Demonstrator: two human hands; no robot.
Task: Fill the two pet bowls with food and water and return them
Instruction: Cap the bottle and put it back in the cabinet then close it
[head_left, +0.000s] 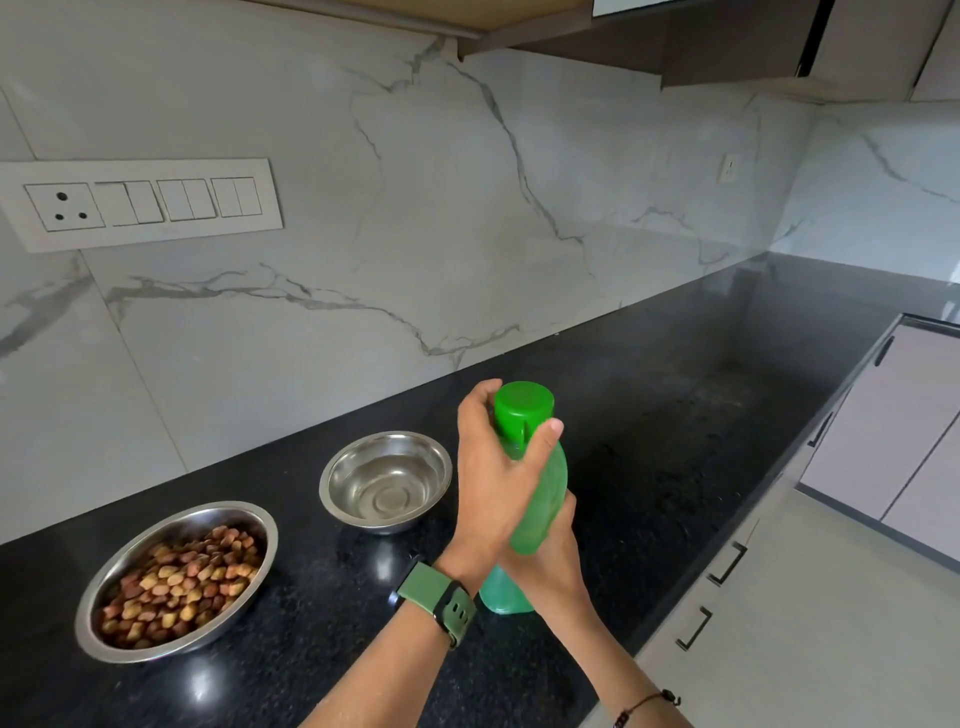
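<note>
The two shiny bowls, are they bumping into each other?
Apart. The head view shows black counter between the kibble bowl and the other bowl.

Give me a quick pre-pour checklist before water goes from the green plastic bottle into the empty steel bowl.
1. Green plastic bottle gripped: ok, right hand holds the body.
2. Green cap off: not ok, left hand is at it.
3. Empty steel bowl upright, beside the bottle: ok.
4. Steel bowl of kibble filled: ok.
5. Bottle's water level: cannot tell.
6. Black counter around the bowl unobstructed: ok.
</note>
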